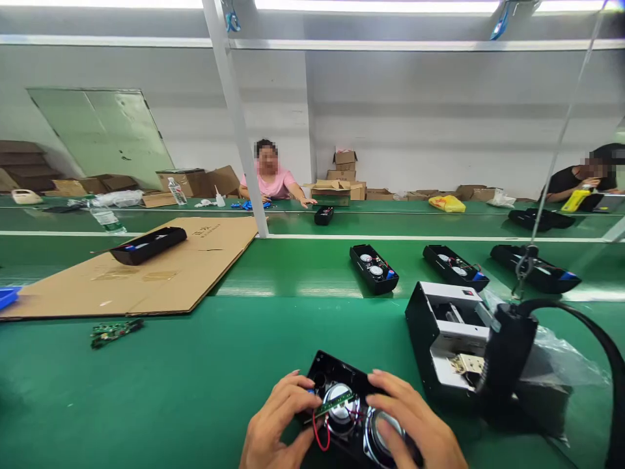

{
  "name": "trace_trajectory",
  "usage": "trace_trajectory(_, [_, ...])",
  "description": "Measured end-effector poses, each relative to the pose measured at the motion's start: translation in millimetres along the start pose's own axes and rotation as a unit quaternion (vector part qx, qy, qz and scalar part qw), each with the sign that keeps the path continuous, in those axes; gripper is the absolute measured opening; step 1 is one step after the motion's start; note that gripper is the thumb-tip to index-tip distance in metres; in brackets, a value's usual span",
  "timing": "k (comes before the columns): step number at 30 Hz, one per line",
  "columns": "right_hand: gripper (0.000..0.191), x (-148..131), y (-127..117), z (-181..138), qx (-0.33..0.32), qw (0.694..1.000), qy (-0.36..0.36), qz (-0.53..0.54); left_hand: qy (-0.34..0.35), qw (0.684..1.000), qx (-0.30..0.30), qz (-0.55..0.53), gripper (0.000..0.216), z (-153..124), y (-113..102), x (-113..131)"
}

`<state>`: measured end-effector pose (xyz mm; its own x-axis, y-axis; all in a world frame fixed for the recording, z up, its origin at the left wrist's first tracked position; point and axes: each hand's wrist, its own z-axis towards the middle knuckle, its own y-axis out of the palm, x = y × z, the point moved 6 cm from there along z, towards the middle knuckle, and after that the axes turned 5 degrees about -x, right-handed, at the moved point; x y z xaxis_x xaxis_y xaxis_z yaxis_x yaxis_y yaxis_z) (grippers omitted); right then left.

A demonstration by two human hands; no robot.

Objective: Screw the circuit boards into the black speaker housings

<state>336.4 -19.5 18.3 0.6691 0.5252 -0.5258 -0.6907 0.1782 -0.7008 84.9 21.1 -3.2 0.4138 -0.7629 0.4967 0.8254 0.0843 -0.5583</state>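
An open black speaker housing (336, 374) lies on the green bench at the bottom centre, with two round silver drivers and red wiring showing inside. My left hand (273, 426) grips its left side, with the fingertips pinching a small green circuit board (334, 404) laid over the left driver. My right hand (415, 420) rests curled over the right driver and the housing's right end.
A black-and-white box (439, 326) with a suspended black power tool (508, 345) stands just to the right. Three open speaker housings (374, 268) sit on the belt beyond. A cardboard sheet (161, 267) carrying another housing lies left, a loose board (114, 331) nearer. Two people sit across the line.
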Motion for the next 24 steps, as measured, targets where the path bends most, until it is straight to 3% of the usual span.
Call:
trace_trajectory(4, [0.030,-16,42,40,-0.116,0.993,0.032,-0.017,0.014,1.000,0.027,0.007,0.007,-1,-3,-1])
trace_trajectory(7, [0.024,-16,60,44,-0.183,0.982,0.053,-0.002,0.030,0.999,0.031,0.003,0.006,0,-6,4])
trace_trajectory(9, [0.021,-7,55,39,-0.159,0.984,0.073,0.013,0.023,1.000,0.015,-0.004,0.018,-1,-8,5])
trace_trajectory(13, [0.021,19,22,26,-0.051,0.989,0.126,0.057,-0.003,0.999,-0.035,-0.033,0.045,-7,-9,1])
trace_trajectory(17, [0.015,24,11,18,-0.005,0.984,0.111,0.136,-0.046,0.993,-0.103,-0.018,0.026,-9,5,-11])
trace_trajectory(21, [0.011,25,17,12,0.033,0.980,0.088,0.174,-0.041,0.994,-0.101,-0.006,0.013,4,14,-12])
trace_trajectory(24, [0.009,19,22,3,0.043,0.983,0.058,0.166,-0.097,0.989,-0.113,-0.001,0.014,18,16,-16])
